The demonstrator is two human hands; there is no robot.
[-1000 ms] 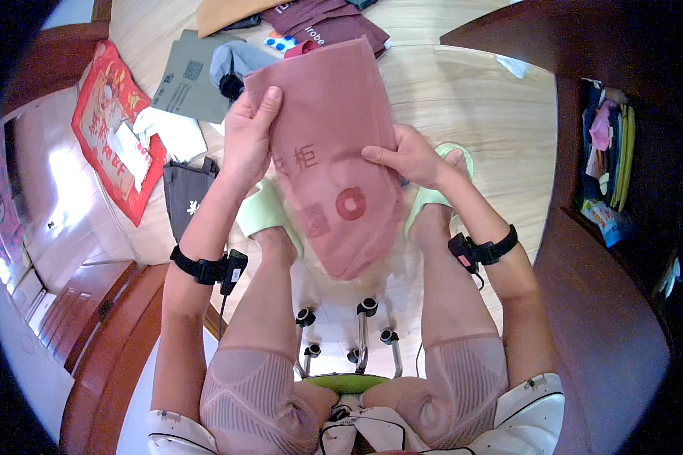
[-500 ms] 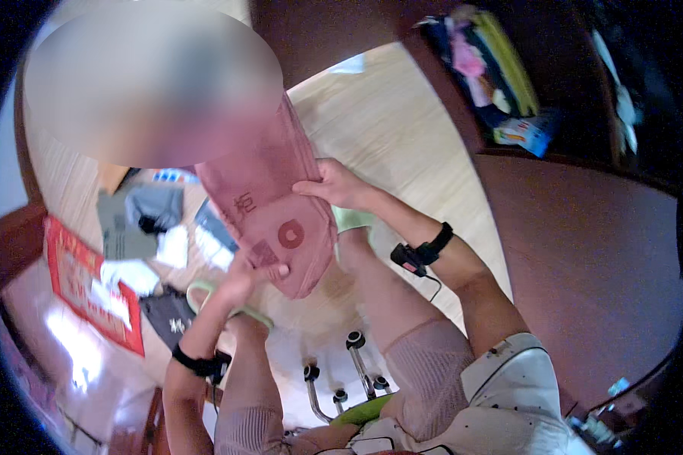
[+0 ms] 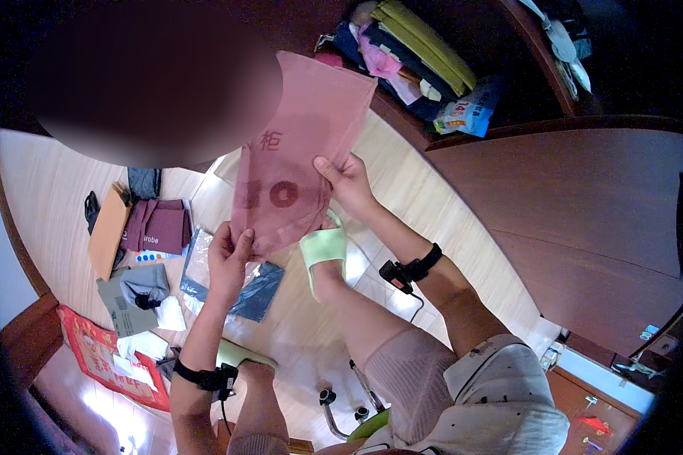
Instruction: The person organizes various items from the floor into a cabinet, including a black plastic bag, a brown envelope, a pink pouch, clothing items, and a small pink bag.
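Observation:
A flat pink bag (image 3: 300, 167) with dark printed marks and a dark ring spans the space between my hands. My left hand (image 3: 229, 262) pinches its lower left corner, thumb on the front. On the right edge my right hand (image 3: 350, 188) grips it about halfway up, its thumb over the front and the other fingers behind. The bag's upper part leans away from me, and a blurred patch hides some of its left side. Behind its lower edge, a clear plastic packet with dark blue cloth (image 3: 256, 292) lies on the floor.
Folded clothes (image 3: 425, 49) and a blue-white packet (image 3: 467, 110) fill an open cupboard at the upper right. On the floor at left lie a maroon bag (image 3: 159, 226), an orange-tan folder (image 3: 110, 231), a grey bundle (image 3: 144, 288) and a red bag (image 3: 102, 356). Chair casters (image 3: 326, 396) stand near my legs.
The pink bag has swung up and to the right and now spreads wider. My left hand has moved up and left; my view has shifted, showing more of the floor at left.

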